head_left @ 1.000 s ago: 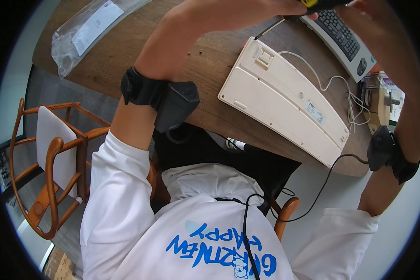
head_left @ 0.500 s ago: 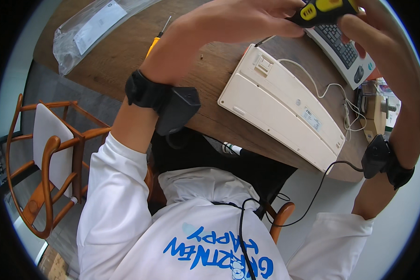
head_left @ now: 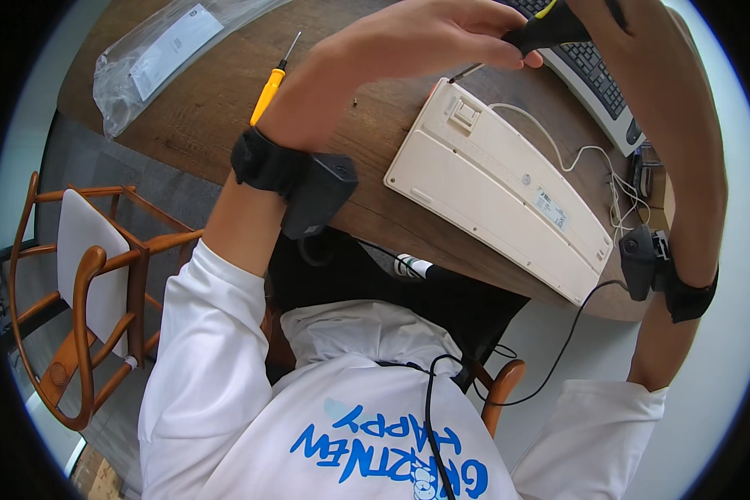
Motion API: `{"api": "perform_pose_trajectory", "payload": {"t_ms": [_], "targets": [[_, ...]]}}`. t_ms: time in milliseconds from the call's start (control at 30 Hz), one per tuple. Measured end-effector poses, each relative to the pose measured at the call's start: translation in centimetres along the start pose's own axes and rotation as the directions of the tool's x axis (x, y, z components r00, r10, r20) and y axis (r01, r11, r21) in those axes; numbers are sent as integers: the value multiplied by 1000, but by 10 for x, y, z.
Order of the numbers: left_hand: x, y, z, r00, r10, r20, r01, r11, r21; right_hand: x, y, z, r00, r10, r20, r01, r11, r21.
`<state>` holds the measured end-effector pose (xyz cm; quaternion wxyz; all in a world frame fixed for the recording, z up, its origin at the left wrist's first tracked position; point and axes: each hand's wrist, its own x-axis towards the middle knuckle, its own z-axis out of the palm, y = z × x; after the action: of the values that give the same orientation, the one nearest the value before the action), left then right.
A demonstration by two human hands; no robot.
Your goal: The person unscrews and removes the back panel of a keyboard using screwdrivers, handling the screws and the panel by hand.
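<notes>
A black and yellow screwdriver (head_left: 548, 29) is held between my two hands at the top edge. My left hand (head_left: 442, 35) pinches the black front end of its handle. Wrapped over the handle's rear is my right hand (head_left: 612, 21), its fingers partly cut off by the picture's edge. The thin dark shaft (head_left: 468, 72) points down to the far-left corner of a cream keyboard (head_left: 500, 196), which lies underside up on the table; whether the tip touches a screw I cannot tell.
A yellow-handled screwdriver (head_left: 268, 96) lies on the wooden table (head_left: 375, 125) beside my left wrist. A clear plastic bag (head_left: 162, 58) is at far left. Behind the keyboard are its pale cable (head_left: 596, 150) and a keyboard box (head_left: 612, 108). A wooden chair (head_left: 92, 275) stands left.
My right hand has rolled over the screwdriver handle and covers more of it, its forearm shifting left. My left hand stays nearly in place, pinching the front end.
</notes>
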<state>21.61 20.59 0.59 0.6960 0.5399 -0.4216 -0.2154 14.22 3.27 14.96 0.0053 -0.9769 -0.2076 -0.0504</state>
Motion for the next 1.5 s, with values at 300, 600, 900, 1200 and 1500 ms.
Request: {"api": "perform_pose_trajectory", "payload": {"t_ms": [300, 600, 900, 1200, 1500], "targets": [[9, -3, 14, 970, 71, -232, 78, 815, 574, 1, 4, -4, 999, -16, 40, 16, 1000, 18], [-19, -5, -11, 993, 29, -118, 33, 869, 493, -6, 24, -1, 994, -13, -105, 16, 999, 32], [-29, -22, -17, 991, 3, -134, 78, 799, 597, -55, 59, -28, 938, 186, -293, -150, 979, 140], [-60, -4, -4, 990, -85, -114, 132, 846, 516, -67, 50, 18, 897, 303, -323, -146, 890, 432], [-92, -1, -6, 967, 29, -254, 210, 478, 853, -115, 53, 42, 799, 518, -305, -162, 674, 721]]}}
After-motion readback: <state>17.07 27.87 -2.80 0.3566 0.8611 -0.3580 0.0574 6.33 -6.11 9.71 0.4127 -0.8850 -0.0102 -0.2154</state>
